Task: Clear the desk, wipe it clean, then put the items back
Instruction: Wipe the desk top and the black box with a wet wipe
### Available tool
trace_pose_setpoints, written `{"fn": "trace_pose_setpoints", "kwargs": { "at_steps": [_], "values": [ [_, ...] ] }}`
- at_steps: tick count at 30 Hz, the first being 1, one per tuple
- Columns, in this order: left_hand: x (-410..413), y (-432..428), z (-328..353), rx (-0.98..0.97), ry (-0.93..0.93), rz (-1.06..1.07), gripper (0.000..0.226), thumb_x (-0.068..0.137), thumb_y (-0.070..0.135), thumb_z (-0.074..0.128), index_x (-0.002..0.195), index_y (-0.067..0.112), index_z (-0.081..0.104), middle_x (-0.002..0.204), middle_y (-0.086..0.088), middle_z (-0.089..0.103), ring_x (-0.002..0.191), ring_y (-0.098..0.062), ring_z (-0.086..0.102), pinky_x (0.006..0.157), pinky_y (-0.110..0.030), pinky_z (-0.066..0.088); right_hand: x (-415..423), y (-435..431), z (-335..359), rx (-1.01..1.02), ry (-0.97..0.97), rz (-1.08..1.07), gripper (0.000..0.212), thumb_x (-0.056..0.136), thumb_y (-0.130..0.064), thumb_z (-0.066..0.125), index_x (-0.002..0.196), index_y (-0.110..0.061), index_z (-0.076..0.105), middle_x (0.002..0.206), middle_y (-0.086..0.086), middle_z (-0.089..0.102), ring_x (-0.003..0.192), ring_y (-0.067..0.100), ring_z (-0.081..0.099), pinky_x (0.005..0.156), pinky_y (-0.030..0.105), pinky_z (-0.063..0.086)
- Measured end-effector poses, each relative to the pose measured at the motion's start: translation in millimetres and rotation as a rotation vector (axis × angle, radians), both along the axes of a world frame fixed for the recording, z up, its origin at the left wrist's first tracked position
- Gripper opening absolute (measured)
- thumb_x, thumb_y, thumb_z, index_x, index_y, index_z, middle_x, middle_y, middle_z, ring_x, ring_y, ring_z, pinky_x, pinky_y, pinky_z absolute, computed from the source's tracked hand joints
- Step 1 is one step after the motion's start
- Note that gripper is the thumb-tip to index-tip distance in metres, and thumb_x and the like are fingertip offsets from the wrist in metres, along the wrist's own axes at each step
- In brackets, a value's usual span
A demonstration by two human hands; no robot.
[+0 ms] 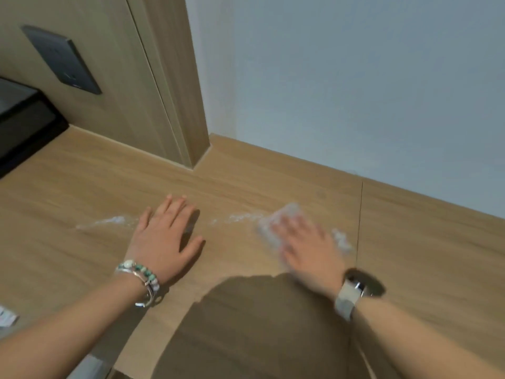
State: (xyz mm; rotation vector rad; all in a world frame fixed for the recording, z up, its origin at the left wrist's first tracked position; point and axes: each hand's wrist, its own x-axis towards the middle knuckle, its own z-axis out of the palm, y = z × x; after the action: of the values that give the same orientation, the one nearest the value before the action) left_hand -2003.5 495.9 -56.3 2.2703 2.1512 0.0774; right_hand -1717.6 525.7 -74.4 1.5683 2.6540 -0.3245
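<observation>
My left grip (166,233) lies released, flat on the bench (423,255) at centre frame to brace me, while my right grip (306,244), fingers flat rather than clenched (blurred, so I judge it mid-stroke), presses the pale wipe (281,217) at centre right onto the wet streak (109,221).

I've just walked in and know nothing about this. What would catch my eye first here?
First, the two hands on the wooden desk: the right hand, blurred, presses a pale wipe flat, and the left hand lies flat beside it. A white, wet-looking streak runs across the desk past both. Beaded bracelets on the left wrist and a pale-strapped watch on the right also stand out.
</observation>
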Motion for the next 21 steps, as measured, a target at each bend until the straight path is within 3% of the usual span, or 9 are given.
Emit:
{"fn": "trace_pose_setpoints", "kwargs": {
  "at_steps": [3, 5, 8, 10, 12, 14, 16, 18, 21],
  "values": [
    [-27.8, 25.4, -0.7, -0.132, 0.004, 0.136, 0.077, 0.078, 0.061, 0.010, 0.146, 0.027, 0.025, 0.156, 0.005, 0.016, 0.145, -0.019, 0.007, 0.114, -0.046, 0.009, 32.1, 70.6, -0.6, -0.006, -0.037, -0.544, 0.053, 0.097, -0.043, 0.017, 0.149, -0.033, 0.016, 0.158, -0.005, 0.013, 0.145, 0.021, 0.010, 0.113, 0.049, 0.020],
    [-39.7, 39.9, -4.2, -0.186, -0.007, 0.196, 0.064, 0.087, 0.056, 0.012, 0.146, 0.032, 0.019, 0.157, 0.007, 0.010, 0.145, -0.019, 0.002, 0.114, -0.048, 0.007, 24.6, 85.5, 1.1, -0.015, -0.008, -0.698, 0.052, 0.098, -0.041, 0.019, 0.149, -0.032, 0.014, 0.159, -0.004, 0.010, 0.145, 0.022, 0.008, 0.114, 0.051, 0.017],
    [-48.7, 57.2, -5.7, -0.246, -0.048, 0.299, 0.054, 0.095, 0.052, 0.019, 0.146, 0.036, 0.015, 0.157, 0.010, 0.006, 0.145, -0.020, -0.002, 0.113, -0.053, 0.007, -29.8, 48.3, -1.2, 0.002, -0.053, -0.426, 0.059, 0.091, -0.046, 0.005, 0.149, -0.035, 0.012, 0.159, -0.004, 0.010, 0.145, 0.023, 0.010, 0.114, 0.049, 0.017],
    [-51.0, 62.7, -6.0, -0.331, -0.094, 0.367, 0.058, 0.094, 0.056, 0.017, 0.148, 0.035, 0.009, 0.157, 0.012, -0.001, 0.145, -0.020, -0.007, 0.113, -0.056, 0.004, -60.2, 2.3, -3.2, 0.010, 0.002, 0.003, 0.053, 0.094, -0.045, 0.018, 0.146, -0.038, 0.022, 0.156, -0.006, 0.021, 0.143, 0.022, 0.021, 0.112, 0.047, 0.019],
    [-52.6, 61.7, -10.1, -0.414, -0.115, 0.397, 0.063, 0.093, 0.061, 0.014, 0.149, 0.035, -0.001, 0.156, 0.013, -0.012, 0.144, -0.019, -0.016, 0.112, -0.059, -0.001, -59.5, -10.0, -2.3, 0.024, -0.019, 0.172, 0.050, 0.090, -0.043, 0.031, 0.138, -0.036, 0.041, 0.143, -0.005, 0.047, 0.130, 0.024, 0.047, 0.099, 0.049, 0.038],
    [-55.2, 59.5, -13.9, -0.450, -0.107, 0.386, 0.067, 0.091, 0.064, 0.014, 0.148, 0.036, -0.007, 0.155, 0.013, -0.019, 0.142, -0.019, -0.022, 0.111, -0.060, -0.004, -31.4, 28.3, -6.1, 0.090, -0.081, 0.018, 0.055, 0.089, -0.044, 0.024, 0.140, -0.032, 0.042, 0.142, 0.000, 0.048, 0.128, 0.028, 0.049, 0.093, 0.053, 0.044],
    [-57.8, 60.9, -13.4, -0.473, -0.115, 0.371, 0.068, 0.091, 0.065, 0.014, 0.147, 0.036, -0.008, 0.154, 0.013, -0.022, 0.141, -0.019, -0.024, 0.111, -0.061, -0.005, 6.1, 75.8, -6.4, 0.068, -0.113, -0.345, 0.056, 0.094, -0.044, 0.013, 0.148, -0.032, 0.024, 0.155, -0.001, 0.025, 0.141, 0.025, 0.025, 0.106, 0.051, 0.030],
    [-58.9, 62.9, -10.9, -0.508, -0.124, 0.363, 0.067, 0.091, 0.064, 0.015, 0.147, 0.036, -0.009, 0.154, 0.013, -0.023, 0.141, -0.020, -0.024, 0.110, -0.061, -0.005, 21.5, 108.1, -2.3, -0.017, -0.031, -0.648, 0.052, 0.098, -0.041, 0.018, 0.149, -0.031, 0.016, 0.158, -0.002, 0.013, 0.145, 0.023, 0.010, 0.113, 0.053, 0.019],
    [-59.5, 64.4, -7.5, -0.546, -0.125, 0.350, 0.066, 0.093, 0.062, 0.016, 0.147, 0.036, -0.010, 0.153, 0.013, -0.025, 0.141, -0.022, -0.024, 0.110, -0.061, -0.004, -24.5, 107.4, -5.0, 0.029, -0.025, -0.590, 0.052, 0.098, -0.038, 0.023, 0.148, -0.028, 0.020, 0.156, 0.002, 0.019, 0.143, 0.029, 0.016, 0.108, 0.057, 0.026]
  ]
}}
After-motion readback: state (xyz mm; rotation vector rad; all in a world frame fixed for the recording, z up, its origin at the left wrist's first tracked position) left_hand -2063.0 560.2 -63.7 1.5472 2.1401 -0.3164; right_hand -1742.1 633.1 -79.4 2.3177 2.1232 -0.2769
